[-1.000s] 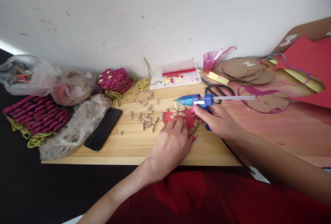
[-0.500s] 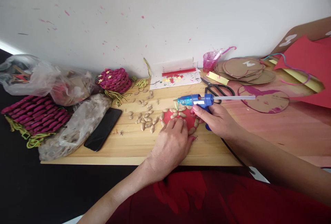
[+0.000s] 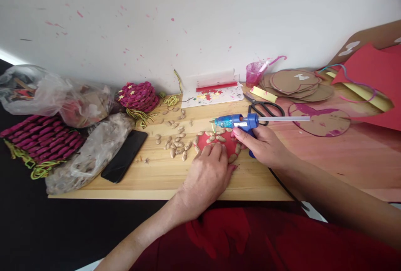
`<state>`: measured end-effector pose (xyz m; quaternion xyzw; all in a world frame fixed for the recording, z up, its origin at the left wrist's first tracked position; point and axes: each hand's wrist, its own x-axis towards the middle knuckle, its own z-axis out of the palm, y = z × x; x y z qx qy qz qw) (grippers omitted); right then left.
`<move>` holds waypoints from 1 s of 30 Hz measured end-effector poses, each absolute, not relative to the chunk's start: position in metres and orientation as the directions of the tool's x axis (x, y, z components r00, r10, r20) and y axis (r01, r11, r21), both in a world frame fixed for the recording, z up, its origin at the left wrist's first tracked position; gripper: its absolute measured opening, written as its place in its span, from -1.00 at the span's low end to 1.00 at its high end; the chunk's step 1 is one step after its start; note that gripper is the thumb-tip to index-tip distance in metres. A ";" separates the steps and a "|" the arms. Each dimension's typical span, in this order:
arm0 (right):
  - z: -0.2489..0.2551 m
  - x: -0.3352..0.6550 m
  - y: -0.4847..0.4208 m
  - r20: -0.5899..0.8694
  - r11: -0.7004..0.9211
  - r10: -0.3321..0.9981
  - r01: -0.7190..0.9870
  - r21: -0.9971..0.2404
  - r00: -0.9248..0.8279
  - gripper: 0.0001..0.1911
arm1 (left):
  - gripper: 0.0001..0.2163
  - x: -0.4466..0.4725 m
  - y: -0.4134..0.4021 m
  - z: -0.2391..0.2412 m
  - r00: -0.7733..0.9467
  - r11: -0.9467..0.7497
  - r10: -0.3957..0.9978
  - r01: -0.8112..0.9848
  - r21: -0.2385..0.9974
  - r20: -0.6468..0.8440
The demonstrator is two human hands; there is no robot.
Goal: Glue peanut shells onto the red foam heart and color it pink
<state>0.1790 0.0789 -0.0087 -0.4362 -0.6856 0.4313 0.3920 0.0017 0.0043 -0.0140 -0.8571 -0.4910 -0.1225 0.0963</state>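
Note:
My right hand is wrapped round a blue glue gun, its nozzle to the left and a long glue stick out of the back. Beneath the gun lies a red heart-shaped piece with peanuts along its edge and across its upper middle. A peanut sits just beyond the fingertips of my left hand. That hand rests on the heart's lower part, fingers bent and pressed together; what is under them is hidden. Several loose peanuts lie to the left of the heart.
Black scissors, cardboard shapes and a pink-stained cup stand behind on the right. At left are a phone, plastic bags and purple woven pieces. A black cord crosses the table's front edge.
Both hands and the glue gun stay almost exactly where they were. The view has shifted very slightly at the left side.

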 end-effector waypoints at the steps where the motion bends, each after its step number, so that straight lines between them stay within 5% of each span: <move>1: -0.009 0.179 0.079 0.160 0.248 0.936 0.262 -0.933 -0.315 -0.66 | -0.72 0.002 0.004 -0.014 0.486 -0.498 0.819 0.866 -0.042 0.306; 30: -0.011 0.180 0.080 0.184 0.271 0.927 0.245 -0.931 -0.326 -0.64 | -0.73 0.002 0.005 -0.014 0.485 -0.495 0.806 0.866 -0.062 0.338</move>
